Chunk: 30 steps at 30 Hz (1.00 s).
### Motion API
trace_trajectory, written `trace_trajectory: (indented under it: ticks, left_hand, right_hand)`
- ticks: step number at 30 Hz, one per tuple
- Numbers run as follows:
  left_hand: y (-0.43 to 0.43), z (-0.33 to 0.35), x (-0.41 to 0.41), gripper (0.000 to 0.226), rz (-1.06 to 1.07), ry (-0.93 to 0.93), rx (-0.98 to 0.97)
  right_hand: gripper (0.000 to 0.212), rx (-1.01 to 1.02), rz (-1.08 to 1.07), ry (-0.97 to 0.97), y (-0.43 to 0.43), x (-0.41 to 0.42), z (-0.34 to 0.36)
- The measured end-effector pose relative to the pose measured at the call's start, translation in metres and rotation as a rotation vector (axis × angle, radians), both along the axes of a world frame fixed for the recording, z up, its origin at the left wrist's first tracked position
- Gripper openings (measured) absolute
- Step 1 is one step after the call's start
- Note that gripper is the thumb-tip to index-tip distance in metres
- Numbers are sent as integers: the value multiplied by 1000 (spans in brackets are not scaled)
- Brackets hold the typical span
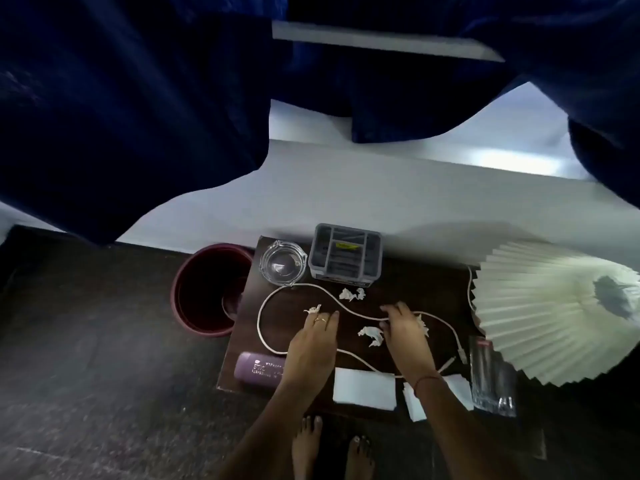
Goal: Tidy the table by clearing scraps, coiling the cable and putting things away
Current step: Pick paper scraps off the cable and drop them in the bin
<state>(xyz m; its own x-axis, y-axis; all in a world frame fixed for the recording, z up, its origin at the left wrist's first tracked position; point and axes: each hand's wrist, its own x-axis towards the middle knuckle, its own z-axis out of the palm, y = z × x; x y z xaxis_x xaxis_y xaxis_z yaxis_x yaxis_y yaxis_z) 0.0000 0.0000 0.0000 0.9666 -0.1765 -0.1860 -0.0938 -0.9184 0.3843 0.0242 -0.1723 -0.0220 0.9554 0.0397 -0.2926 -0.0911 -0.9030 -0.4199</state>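
A white cable (263, 315) lies in loose loops across the dark wooden table (429, 292). Torn white paper scraps lie on it: one at the back (352, 294), one by my left fingertips (312, 309), one in the middle (372, 335), one half under my right hand (421, 323). My left hand (317, 336) rests flat on the table, fingers apart, touching the scrap. My right hand (403, 329) lies palm down over the cable, fingers spread. A maroon bin (207, 289) stands on the floor left of the table.
A glass ashtray (282, 263) and a grey compartment organiser (346, 254) stand at the back. A purple bottle (258, 368) lies front left. White paper sheets (363, 388) and a clear packet (491, 375) lie at the front. A pleated lampshade (554, 313) overhangs the right side.
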Motion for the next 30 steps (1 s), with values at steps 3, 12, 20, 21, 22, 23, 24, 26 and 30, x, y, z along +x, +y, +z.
trace_trajectory:
  ticks: [3,12,20,21,22,23,24,26,30]
  left_hand:
    - [0,-7,0,34,62,104,-60]
    - [-2,-21,7,30,164,190,-67]
    - [-2,-25,6,24,363,204,-229]
    - [0,-24,7,24,411,200,-278]
    - [2,-21,8,24,464,202,-334]
    - [6,-17,10,24,513,202,-398]
    - [10,-12,11,27,556,209,-459]
    - [21,-2,13,33,633,224,-582]
    - [54,27,13,25,724,144,-676]
  right_hand:
    - [33,17,24,100,3,2,-17]
    - [30,-32,64,155,20,-3,-37]
    - [22,136,-28,176,30,13,-30]
    - [19,200,-91,147,35,13,-22]
    - [16,273,-146,103,41,13,-16]
    - [14,338,-178,71,48,14,-9]
    - [13,415,-218,58,56,14,-3]
    - [13,531,-287,83,74,20,9]
    - [15,632,-275,146,119,30,29]
